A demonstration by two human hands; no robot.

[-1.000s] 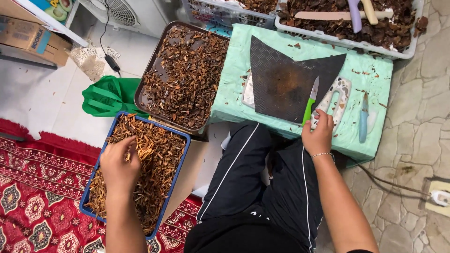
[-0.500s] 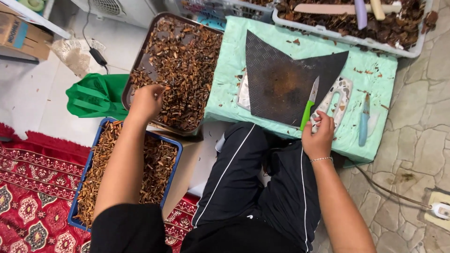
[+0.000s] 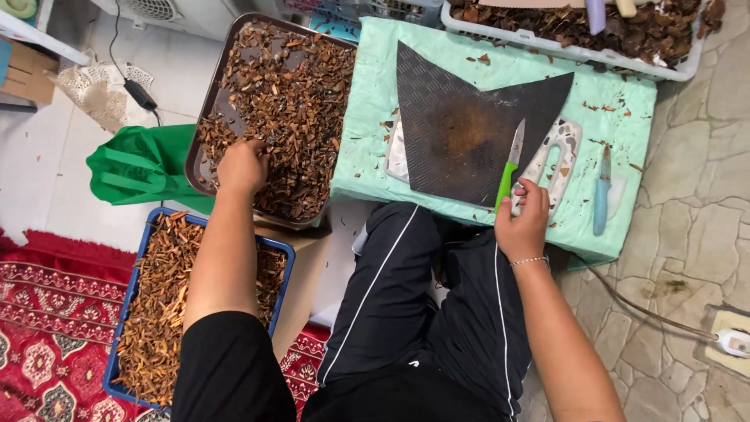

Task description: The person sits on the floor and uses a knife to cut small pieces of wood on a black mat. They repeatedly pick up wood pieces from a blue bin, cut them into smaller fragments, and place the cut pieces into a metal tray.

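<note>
My left hand [image 3: 241, 166] rests in the brown metal tray [image 3: 205, 117] of dark brown bark-like pieces, fingers curled down among them near the tray's lower left. My right hand [image 3: 522, 221] grips a green-handled knife [image 3: 509, 168] whose blade points up over a black rubber mat [image 3: 461, 133] on a low table with a mint-green cover [image 3: 367, 117]. The mat has a brown stained patch in its middle. Below my left arm stands a blue crate [image 3: 287, 254] full of lighter brown strips.
A blue-handled knife [image 3: 601, 191] lies right of the mat. A white basket [image 3: 578, 53] of dark pieces sits at the table's far edge. A green bag [image 3: 129, 168] lies left of the tray. Red patterned rug [image 3: 47, 336] at bottom left; stone floor with a cable on the right.
My left hand has moved up from the blue crate to the brown tray and now lies lower in it among the pieces. My right hand has kept hold of the green knife.
</note>
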